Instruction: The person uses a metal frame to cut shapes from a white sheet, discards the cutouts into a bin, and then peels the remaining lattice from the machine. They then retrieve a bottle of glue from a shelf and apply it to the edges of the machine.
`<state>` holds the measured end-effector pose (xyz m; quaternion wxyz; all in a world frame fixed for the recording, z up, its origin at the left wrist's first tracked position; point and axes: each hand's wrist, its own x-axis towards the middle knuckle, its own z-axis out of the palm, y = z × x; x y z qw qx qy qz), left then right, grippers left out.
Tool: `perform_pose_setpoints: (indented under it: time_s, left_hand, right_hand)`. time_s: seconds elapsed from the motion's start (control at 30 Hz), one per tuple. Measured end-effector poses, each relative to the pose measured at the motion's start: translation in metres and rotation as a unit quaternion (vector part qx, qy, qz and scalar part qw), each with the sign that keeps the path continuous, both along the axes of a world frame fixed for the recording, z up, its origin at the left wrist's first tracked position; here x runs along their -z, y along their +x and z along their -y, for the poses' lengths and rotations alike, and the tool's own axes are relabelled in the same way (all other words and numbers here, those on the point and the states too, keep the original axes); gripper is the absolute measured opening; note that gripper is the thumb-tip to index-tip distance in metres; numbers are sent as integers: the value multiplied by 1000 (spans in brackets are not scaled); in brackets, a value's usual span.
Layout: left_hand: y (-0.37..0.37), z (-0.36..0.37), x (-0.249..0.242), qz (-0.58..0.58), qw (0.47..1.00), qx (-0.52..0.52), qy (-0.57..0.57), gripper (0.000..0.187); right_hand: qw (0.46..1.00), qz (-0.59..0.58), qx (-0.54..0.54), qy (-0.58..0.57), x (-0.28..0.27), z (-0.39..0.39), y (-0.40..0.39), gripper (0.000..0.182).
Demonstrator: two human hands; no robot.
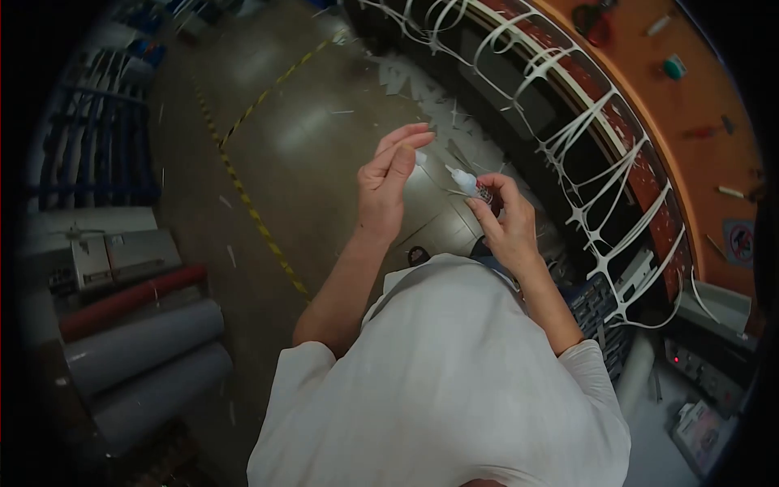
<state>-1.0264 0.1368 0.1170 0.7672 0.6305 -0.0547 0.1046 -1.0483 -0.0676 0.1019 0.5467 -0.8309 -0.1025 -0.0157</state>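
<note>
My right hand [511, 226] grips a small white glue bottle [464, 180] with a narrow nozzle and a red-and-dark printed label. The bottle is tilted, its nozzle pointing up and left towards my other hand. My left hand [384, 188] is raised to the left of it, thumb and fingers drawn together around a small white cap [420, 157]. A short gap separates the cap from the bottle's nozzle. Part of the label is hidden behind my right fingers.
White looped straps [568, 146] hang along the edge of an orange workbench [698, 97] on the right, which carries scattered tools. Pale scraps [398, 77] litter the floor. Yellow-black tape [243, 199] crosses it. Grey rolls [146, 345] and a red roll [134, 302] lie at left.
</note>
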Motion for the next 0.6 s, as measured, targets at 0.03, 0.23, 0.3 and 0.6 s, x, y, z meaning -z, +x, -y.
perform_pose_setpoints:
  time_s: [0.03,0.23,0.3,0.6]
  left_hand:
    - [-7,-13,0,1,1000,-12,5,36]
    - [-47,-79,10,-14,997,-70,20,37]
    - [-58,-97,10,-22,996,-83,27,36]
    - [-52,-184,18,-21,980,-183,73,36]
  right_hand:
    - [1000,15,-25,-9,-1,-15,0,31]
    - [992,46,-115,-22,3,-91,-2,31]
    - [988,43,-145,-17,3,-114,-1,31]
    - [959,8,-281,24,6,-223,37,31]
